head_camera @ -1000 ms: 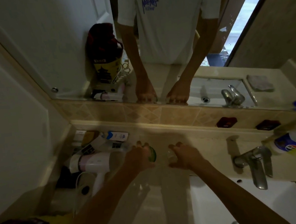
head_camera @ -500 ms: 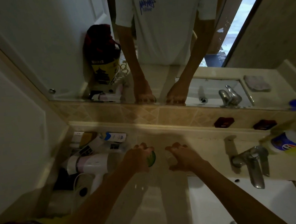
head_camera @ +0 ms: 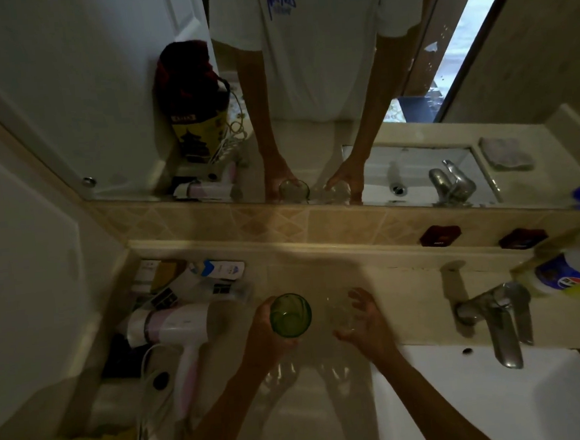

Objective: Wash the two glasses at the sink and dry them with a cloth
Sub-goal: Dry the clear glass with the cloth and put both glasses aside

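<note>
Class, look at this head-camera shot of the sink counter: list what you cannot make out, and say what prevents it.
- Clear glass: faint in the dim light; whether the right hand grips it or only reaches is unclear.
- Green glass: its base is hidden by the left hand.
- Bottle: cut off by the right edge, label unreadable.
- Sink basin: its drain is out of frame at the bottom edge.
- Items behind the hair dryer: too dark to identify.

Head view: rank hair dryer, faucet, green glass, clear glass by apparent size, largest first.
1. hair dryer, by far the largest.
2. faucet.
3. green glass and clear glass: look about alike. The clear one is dim and partly hidden by the right hand, so no ranking between them.
</note>
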### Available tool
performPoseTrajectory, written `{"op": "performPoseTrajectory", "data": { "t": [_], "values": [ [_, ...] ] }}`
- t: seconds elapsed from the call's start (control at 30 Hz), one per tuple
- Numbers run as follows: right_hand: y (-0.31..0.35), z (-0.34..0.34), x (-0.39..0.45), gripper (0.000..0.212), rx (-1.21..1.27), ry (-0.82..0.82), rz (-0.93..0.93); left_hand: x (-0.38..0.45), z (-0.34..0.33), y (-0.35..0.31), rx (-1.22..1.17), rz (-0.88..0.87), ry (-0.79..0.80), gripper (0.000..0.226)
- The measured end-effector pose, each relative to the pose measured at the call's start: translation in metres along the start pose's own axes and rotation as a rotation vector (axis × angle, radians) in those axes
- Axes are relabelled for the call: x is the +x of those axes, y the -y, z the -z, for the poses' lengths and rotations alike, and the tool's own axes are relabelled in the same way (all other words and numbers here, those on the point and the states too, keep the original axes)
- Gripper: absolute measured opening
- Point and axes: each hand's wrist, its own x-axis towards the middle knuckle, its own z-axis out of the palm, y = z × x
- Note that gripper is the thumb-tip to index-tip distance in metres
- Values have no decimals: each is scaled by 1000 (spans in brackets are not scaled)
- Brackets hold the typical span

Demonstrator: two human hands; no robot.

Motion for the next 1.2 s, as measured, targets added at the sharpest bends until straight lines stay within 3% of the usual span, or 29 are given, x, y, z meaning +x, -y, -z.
{"op": "performPoseTrajectory", "data": {
  "t": [0.43, 1.1, 1.2],
  "values": [
    [-34, 80, 0, 89, 48, -149, -117, -1, -7, 9, -231, 41, -37, 105],
    [-41, 105, -2, 96, -35, -93, -97, 4, -61, -30, -143, 38, -3, 92],
    [-35, 107, -1, 105, -72, -94, -129, 0, -60, -37, -91, 73, -32, 91]
  ]
}}
